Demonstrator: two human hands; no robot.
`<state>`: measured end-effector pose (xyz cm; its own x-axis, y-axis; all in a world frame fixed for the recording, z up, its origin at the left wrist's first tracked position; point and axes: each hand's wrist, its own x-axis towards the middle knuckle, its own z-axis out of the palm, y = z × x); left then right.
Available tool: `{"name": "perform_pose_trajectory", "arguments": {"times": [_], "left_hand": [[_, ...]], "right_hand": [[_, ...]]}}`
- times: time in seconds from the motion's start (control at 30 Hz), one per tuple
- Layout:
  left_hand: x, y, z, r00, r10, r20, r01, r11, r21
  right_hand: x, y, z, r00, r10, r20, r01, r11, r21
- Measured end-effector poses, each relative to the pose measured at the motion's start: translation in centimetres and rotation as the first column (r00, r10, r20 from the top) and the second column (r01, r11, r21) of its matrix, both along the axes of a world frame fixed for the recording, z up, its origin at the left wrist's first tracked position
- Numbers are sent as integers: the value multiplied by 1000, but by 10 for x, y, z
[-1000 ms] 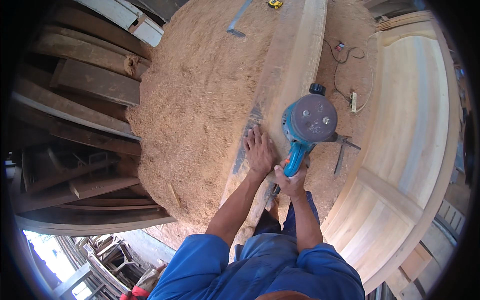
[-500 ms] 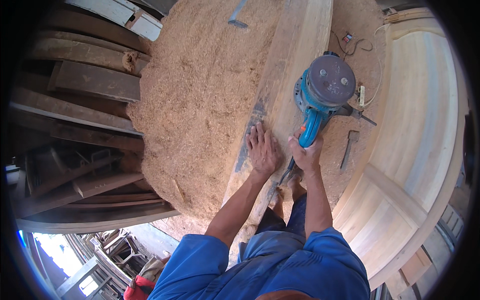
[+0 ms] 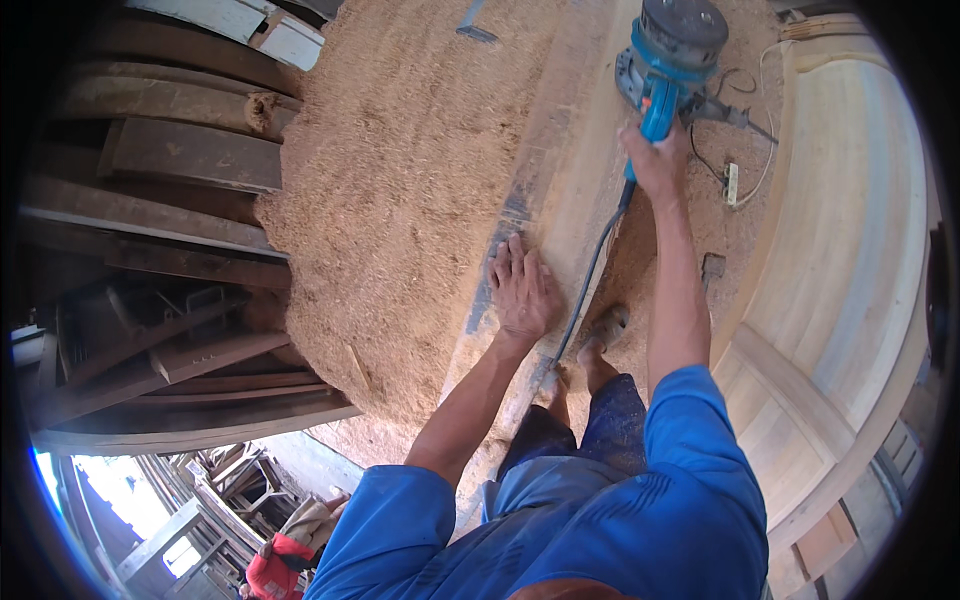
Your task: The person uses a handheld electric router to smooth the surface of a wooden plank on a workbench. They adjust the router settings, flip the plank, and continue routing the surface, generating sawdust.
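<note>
Right hand (image 3: 655,160) was closed round handle of blue power planer (image 3: 668,55), which sat far up the long plank (image 3: 585,150), well further along than a sec earlier. Left hand (image 3: 520,290) stayed flat, open, pressing plank's near part beside sawdust heap (image 3: 400,180). Pass judged approx. near its far end; cord (image 3: 590,270) trailed back.

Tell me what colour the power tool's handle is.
Bright blue; the power tool shows best in the head view, held in the right hand.
</note>
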<state>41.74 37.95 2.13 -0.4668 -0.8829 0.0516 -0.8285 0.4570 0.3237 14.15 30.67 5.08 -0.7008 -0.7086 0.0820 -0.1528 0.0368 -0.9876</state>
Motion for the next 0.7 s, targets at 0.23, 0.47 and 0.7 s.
{"name": "perform_pose_trajectory", "arguments": {"times": [0.23, 0.47, 0.7], "left_hand": [[4, -2, 4, 1000, -19, 9, 19, 1000, 0], [4, -2, 4, 999, -43, -12, 42, 999, -30], [9, -3, -10, 997, -67, -33, 64, 994, -91]], "right_hand": [[-14, -21, 13, 994, 15, 113, -17, 1000, 23], [11, -11, 31, 981, -167, -98, 184, 962, 203], [90, 60, 26, 984, -144, -106, 154, 983, 102]]}}
